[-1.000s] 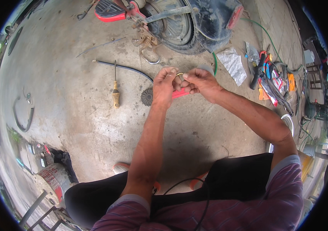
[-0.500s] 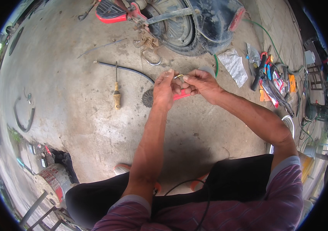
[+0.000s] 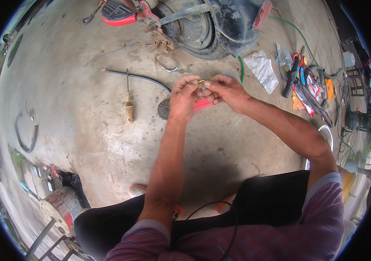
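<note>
A short thin yellow piece (image 3: 201, 81), like a bit of wire, bridges my two hands. One end is pinched between the thumb and fingers of my left hand (image 3: 182, 99). My right hand (image 3: 230, 92) pinches the other end, its fingertips almost touching the left ones. How far the piece runs inside the fingers is hidden. Beneath the hands lies a red object (image 3: 202, 104), partly covered by them. A dark, round, ridged part (image 3: 163, 109) sits on the floor beside my left wrist.
Left of the hands lie a screwdriver (image 3: 129, 108) with a yellowish handle and a black cable (image 3: 140, 77). A muddy wheel (image 3: 194, 30) of a vehicle stands beyond. A crumpled white sheet (image 3: 261, 71) and a pile of tools and packets (image 3: 309, 89) are at the right.
My left fingers have curled closer round the yellow piece, and less of it shows between the hands. The whole view has shifted slightly.
</note>
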A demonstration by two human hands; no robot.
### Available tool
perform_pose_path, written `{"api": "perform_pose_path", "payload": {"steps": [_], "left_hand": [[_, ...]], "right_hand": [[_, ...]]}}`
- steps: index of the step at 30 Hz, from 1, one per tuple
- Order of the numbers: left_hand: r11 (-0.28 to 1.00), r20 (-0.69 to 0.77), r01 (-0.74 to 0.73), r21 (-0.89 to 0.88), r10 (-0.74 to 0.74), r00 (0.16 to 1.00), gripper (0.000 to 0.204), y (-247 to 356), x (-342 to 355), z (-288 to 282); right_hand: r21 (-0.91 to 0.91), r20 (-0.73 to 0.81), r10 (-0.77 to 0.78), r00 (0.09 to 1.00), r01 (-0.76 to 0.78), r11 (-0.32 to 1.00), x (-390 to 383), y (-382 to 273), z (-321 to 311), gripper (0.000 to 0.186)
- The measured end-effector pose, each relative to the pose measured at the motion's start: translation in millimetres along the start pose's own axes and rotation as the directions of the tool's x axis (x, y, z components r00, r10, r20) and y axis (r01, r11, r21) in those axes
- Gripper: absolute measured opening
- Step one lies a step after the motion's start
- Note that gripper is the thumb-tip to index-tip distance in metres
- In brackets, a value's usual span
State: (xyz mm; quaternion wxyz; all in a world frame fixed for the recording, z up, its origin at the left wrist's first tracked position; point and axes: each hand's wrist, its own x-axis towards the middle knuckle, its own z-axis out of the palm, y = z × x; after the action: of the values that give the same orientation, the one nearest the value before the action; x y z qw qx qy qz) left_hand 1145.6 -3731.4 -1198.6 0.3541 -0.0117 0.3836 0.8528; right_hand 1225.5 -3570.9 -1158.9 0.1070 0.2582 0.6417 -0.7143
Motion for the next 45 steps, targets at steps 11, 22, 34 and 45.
{"api": "perform_pose_path", "payload": {"steps": [11,22,34,45], "left_hand": [[0.973,-0.243,0.11,0.201,-0.059,0.968,0.019,10,16,-16],[0.906,-0.121,0.048,0.421,0.003,0.993,0.031,9,12,-28],[0.982,-0.056,-0.062,0.176,0.073,0.996,0.016,-26,2,7],[0.991,-0.204,0.035,0.133,-0.007,0.979,0.03,-7,10,-4]], "right_hand": [[0.099,-0.048,0.054,0.997,-0.049,0.994,0,3,-3,0.022],[0.208,-0.045,0.088,0.995,-0.076,0.975,-2,2,-3,0.03],[0.05,-0.036,0.096,0.995,-0.094,0.994,-4,-3,-3,0.035],[-0.468,-0.427,-0.562,0.708,0.359,0.807,50,-37,-9,0.07]]}}
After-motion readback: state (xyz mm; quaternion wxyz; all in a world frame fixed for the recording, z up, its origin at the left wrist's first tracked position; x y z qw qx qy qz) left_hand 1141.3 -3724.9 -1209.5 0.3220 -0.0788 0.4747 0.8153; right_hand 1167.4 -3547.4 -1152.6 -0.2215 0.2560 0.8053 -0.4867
